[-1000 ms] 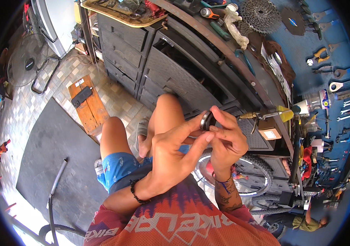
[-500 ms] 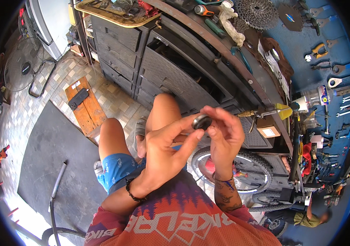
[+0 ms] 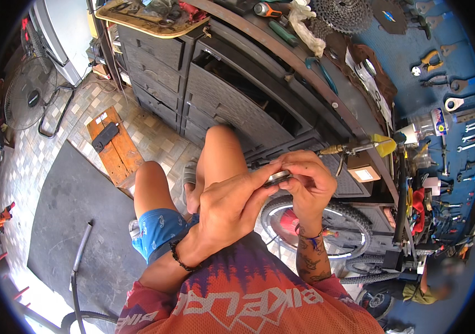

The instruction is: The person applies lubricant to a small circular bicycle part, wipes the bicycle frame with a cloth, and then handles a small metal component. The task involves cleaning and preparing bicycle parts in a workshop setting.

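Pinching a small round metal ring point(image 3: 277, 178), likely a bearing or lockring, the left hand point(image 3: 229, 206) and the right hand point(image 3: 307, 186) meet above the bare knee point(image 3: 221, 146). The left fingers point(image 3: 260, 177) close on its near edge, and the right fingers curl over the far rim, so both hands grip it. It looks stiff, dense for its size and possibly greasy, so it could slip; holding it by the outer rim seems safest. Below the ring lies a knobby bicycle wheel point(image 3: 354, 217). Beyond the ring stand dark drawer cabinets point(image 3: 232, 100), and right of it hangs a blue tool wall point(image 3: 460, 122).
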`<state>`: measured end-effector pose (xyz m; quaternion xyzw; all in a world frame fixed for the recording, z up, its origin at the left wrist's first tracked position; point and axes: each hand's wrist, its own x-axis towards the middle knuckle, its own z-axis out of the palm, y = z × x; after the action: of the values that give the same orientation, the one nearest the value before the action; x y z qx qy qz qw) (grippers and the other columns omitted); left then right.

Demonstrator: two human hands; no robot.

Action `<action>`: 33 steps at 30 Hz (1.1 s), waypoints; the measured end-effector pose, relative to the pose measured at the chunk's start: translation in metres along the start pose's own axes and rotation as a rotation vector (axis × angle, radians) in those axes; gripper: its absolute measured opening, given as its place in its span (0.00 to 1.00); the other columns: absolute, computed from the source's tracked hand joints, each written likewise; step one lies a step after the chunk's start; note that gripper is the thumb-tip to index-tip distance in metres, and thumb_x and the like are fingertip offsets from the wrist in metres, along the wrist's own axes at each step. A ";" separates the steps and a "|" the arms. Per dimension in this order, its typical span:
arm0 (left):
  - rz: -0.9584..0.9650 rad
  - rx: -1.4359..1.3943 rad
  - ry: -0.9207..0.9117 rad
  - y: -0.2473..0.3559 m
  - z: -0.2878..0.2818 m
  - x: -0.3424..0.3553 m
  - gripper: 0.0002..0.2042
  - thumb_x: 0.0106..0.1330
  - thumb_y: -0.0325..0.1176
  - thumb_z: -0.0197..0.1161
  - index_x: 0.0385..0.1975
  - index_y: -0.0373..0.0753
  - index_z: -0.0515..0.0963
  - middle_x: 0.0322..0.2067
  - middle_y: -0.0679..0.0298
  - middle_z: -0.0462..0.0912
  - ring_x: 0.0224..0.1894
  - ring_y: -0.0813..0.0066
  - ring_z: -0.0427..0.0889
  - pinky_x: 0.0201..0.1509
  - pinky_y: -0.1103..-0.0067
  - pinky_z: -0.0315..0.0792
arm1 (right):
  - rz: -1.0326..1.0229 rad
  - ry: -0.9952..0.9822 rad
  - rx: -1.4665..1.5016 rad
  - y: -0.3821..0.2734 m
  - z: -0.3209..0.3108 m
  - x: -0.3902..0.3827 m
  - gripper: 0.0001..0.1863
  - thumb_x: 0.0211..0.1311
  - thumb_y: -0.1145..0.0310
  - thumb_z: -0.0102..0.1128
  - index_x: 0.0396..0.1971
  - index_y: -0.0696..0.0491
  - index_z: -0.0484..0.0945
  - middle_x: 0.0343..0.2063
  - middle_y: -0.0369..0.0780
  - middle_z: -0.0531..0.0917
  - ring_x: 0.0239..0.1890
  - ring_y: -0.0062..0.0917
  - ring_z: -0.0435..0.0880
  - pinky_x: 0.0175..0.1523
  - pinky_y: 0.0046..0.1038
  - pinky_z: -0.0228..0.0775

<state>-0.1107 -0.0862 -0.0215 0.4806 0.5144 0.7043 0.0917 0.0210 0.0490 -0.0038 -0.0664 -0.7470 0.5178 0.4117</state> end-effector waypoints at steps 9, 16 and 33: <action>-0.043 0.047 -0.079 0.005 -0.011 0.009 0.15 0.65 0.23 0.74 0.52 0.30 0.87 0.37 0.54 0.92 0.35 0.67 0.92 0.40 0.77 0.83 | 0.183 -0.039 -0.012 -0.019 -0.003 0.000 0.13 0.59 0.82 0.76 0.43 0.65 0.86 0.45 0.48 0.87 0.49 0.32 0.88 0.56 0.32 0.81; -0.008 0.120 -0.109 0.004 -0.009 0.002 0.10 0.67 0.24 0.74 0.46 0.30 0.87 0.35 0.54 0.92 0.35 0.68 0.92 0.40 0.78 0.82 | 0.133 -0.048 0.022 -0.014 -0.006 -0.010 0.11 0.59 0.84 0.75 0.42 0.63 0.86 0.43 0.48 0.88 0.48 0.30 0.88 0.56 0.31 0.81; -0.494 -0.241 -0.084 -0.028 -0.023 -0.009 0.18 0.77 0.23 0.63 0.64 0.30 0.78 0.36 0.56 0.92 0.39 0.73 0.91 0.46 0.77 0.85 | 0.065 -0.021 -0.850 -0.114 -0.103 0.181 0.12 0.68 0.66 0.72 0.45 0.58 0.88 0.35 0.37 0.90 0.36 0.21 0.89 0.42 0.24 0.81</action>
<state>-0.1343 -0.0941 -0.0492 0.3550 0.5244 0.6960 0.3385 0.0112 0.1659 0.2024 -0.2484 -0.8956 0.1773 0.3236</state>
